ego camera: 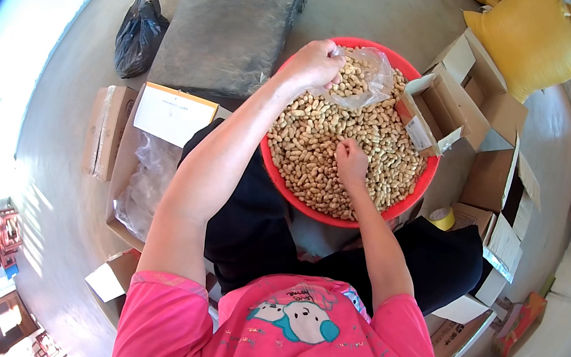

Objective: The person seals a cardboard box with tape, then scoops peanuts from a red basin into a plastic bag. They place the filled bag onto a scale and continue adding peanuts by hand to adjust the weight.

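Observation:
A red plastic basin (pixel 427 182) full of unshelled peanuts (pixel 310 154) stands before me. My left hand (pixel 322 64) grips the edge of a clear plastic bag (pixel 379 79) at the basin's far side; peanuts show in or through the bag. My right hand (pixel 351 160) rests low over the middle of the heap, fingers curled against the peanuts. Whether it holds any peanuts is hidden.
An open cardboard box (pixel 408 122) overlaps the basin's right rim, with more boxes (pixel 488 177) and yellow tape (pixel 442 218) beyond. At left are a grey platform (pixel 230 28), a black plastic bag (pixel 141 35) and a box of clear bags (pixel 145 181). A yellow sack (pixel 529 43) stands far right.

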